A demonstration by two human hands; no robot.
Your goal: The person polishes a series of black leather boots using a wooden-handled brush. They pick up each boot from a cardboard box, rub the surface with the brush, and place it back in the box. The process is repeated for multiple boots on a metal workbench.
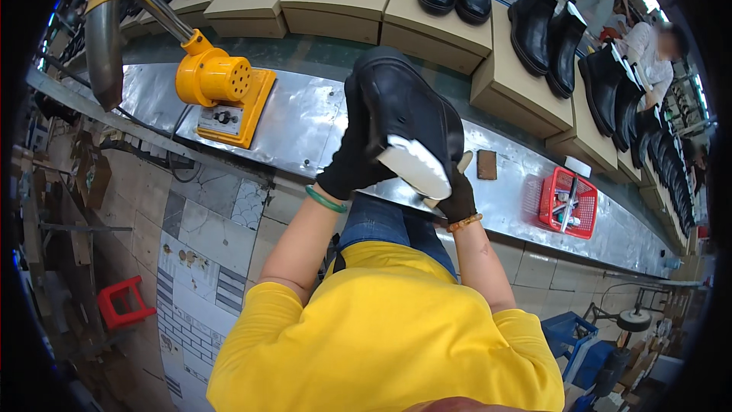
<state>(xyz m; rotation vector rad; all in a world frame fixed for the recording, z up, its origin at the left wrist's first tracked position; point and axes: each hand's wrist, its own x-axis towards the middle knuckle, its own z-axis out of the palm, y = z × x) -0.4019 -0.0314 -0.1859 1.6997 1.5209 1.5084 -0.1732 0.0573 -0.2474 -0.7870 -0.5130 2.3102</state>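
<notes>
Gloved left hand (352,156) and right hand (458,197) grip glossy black boot (408,118).

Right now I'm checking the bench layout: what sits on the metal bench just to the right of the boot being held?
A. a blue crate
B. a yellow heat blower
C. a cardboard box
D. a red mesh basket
D: the red mesh basket sits on the metal bench right of the black boot; the yellow heat blower stands left.
</notes>
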